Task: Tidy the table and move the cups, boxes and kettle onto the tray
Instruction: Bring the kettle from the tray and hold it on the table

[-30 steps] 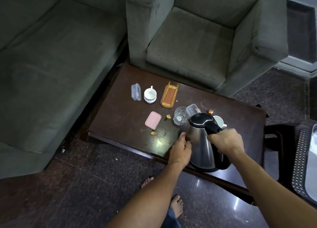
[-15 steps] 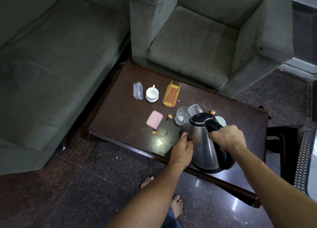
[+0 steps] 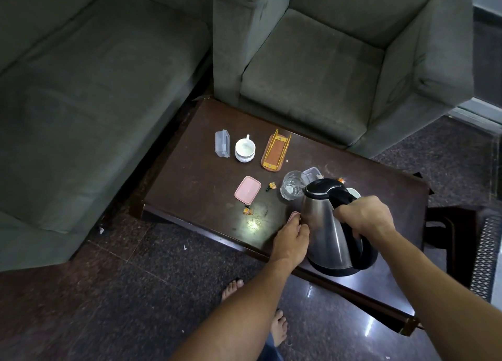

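My right hand (image 3: pixel 362 219) grips the black handle of the steel kettle (image 3: pixel 323 233), which stands near the table's front edge. My left hand (image 3: pixel 292 238) is pressed against the kettle's left side and pinches the near end of a small pink lid (image 3: pixel 294 216). Behind the kettle are a glass (image 3: pixel 292 188), a clear box (image 3: pixel 312 173) and a white cup (image 3: pixel 355 193), the cup mostly hidden. Farther back stand another white cup (image 3: pixel 245 149), a clear box (image 3: pixel 222 143) and a narrow orange tray (image 3: pixel 275 152). A second pink lid (image 3: pixel 247 189) lies flat.
Sweet wrappers (image 3: pixel 272 185) (image 3: pixel 247 211) lie on the dark wooden table (image 3: pixel 190 187). A grey sofa (image 3: pixel 81 102) and armchair (image 3: pixel 326 75) close in the far sides. A dark chair with a mesh seat (image 3: pixel 486 252) stands at the right. My bare feet (image 3: pixel 279 325) are below.
Both hands keep their hold. The kettle has shifted slightly right and nearer. The view has drifted left, so the chair at the right has slid mostly out of frame.
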